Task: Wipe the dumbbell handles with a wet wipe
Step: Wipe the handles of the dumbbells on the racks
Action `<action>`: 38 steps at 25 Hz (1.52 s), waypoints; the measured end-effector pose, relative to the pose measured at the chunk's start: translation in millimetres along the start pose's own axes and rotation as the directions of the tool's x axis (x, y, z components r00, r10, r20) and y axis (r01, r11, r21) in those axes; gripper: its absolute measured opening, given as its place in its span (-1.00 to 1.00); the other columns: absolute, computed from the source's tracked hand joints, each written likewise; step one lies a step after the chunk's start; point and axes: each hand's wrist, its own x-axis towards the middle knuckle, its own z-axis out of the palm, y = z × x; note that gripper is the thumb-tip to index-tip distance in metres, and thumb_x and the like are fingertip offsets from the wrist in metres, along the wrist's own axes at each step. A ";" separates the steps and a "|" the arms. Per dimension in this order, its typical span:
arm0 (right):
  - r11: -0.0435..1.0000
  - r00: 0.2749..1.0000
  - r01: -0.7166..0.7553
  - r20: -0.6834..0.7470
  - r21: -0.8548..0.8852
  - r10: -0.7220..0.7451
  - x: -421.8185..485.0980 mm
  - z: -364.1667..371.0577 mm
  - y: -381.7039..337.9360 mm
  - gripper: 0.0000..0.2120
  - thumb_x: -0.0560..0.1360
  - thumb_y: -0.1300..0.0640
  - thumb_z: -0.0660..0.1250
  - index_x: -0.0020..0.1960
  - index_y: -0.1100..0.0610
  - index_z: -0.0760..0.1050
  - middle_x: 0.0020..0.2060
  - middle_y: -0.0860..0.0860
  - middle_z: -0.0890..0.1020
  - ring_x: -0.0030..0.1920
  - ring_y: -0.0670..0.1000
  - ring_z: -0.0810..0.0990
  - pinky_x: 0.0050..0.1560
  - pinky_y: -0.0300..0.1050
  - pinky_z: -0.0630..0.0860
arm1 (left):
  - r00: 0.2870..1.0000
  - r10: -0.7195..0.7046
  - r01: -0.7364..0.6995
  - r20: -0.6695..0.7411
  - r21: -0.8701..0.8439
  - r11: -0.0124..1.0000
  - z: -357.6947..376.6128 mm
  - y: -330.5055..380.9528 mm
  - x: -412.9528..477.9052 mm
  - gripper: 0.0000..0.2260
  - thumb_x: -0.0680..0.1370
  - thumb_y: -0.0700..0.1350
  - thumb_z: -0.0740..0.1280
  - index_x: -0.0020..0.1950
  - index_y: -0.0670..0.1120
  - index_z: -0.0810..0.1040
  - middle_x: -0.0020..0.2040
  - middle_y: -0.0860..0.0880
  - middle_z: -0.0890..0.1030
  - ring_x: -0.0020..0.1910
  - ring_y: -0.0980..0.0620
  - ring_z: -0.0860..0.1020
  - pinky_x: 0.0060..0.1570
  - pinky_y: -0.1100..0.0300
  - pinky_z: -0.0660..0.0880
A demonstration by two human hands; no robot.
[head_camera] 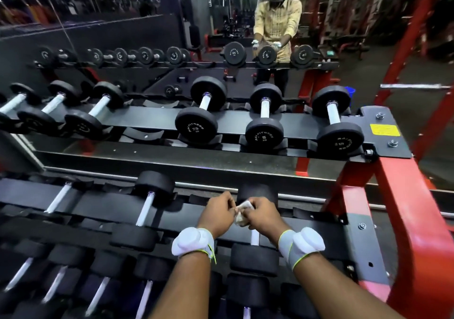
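So the wet wipe (243,211) is bunched up between both hands, left hand (216,214) pinching one side and right hand (264,216) the other. It sits right over the dumbbell handle (254,237) near the rack's (393,191) right end. Can't really tell if it's touching.

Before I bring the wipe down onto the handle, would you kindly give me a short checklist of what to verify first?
1. Wet wipe in hand: ok, pinched between the left hand and the right hand.
2. Wipe opened out enough to wrap a handle: not ok, it is bunched small between the fingers.
3. Dumbbell handle within reach: ok, a short stretch shows just below the right hand.
4. Dumbbell settled on the rack: ok, it lies in its slot.
5. Wipe wet enough: cannot tell.
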 end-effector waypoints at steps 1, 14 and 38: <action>1.000 1.000 -0.019 -0.012 -0.004 0.019 6.5 3.8 6.3 -0.85 0.42 0.25 0.27 -0.19 0.17 0.62 -0.33 0.06 0.70 -0.34 0.00 0.70 -0.31 -0.08 0.64 | 0.999 -0.031 0.031 -0.007 -0.024 0.999 3.3 -3.1 2.9 -0.89 0.47 -0.06 0.38 -0.12 -0.03 0.46 -0.18 0.00 0.60 -0.13 -0.09 0.56 -0.09 0.06 0.52; 0.916 0.921 -0.376 -0.164 -0.143 0.353 34.1 32.3 131.6 -0.93 0.42 0.15 0.38 -0.20 0.02 0.62 -0.25 -0.04 0.66 -0.08 0.03 0.64 -0.15 -0.24 0.41 | 0.739 -0.535 0.435 0.408 0.317 0.843 140.5 -75.6 6.3 0.39 -0.11 0.59 0.34 0.55 -0.09 0.03 0.53 -0.13 0.18 0.53 -0.18 0.09 0.45 -0.12 0.13; 0.801 0.848 -0.495 0.012 -0.337 0.530 99.6 58.5 190.5 -0.76 0.48 0.07 0.27 0.05 0.09 0.64 0.08 0.13 0.66 0.15 0.19 0.58 0.13 -0.09 0.52 | 0.676 -0.591 0.594 0.439 0.150 0.791 176.2 -68.0 12.1 0.35 0.10 0.25 0.64 0.56 -0.10 -0.21 0.47 -0.18 0.09 0.48 -0.25 0.14 0.44 -0.06 0.24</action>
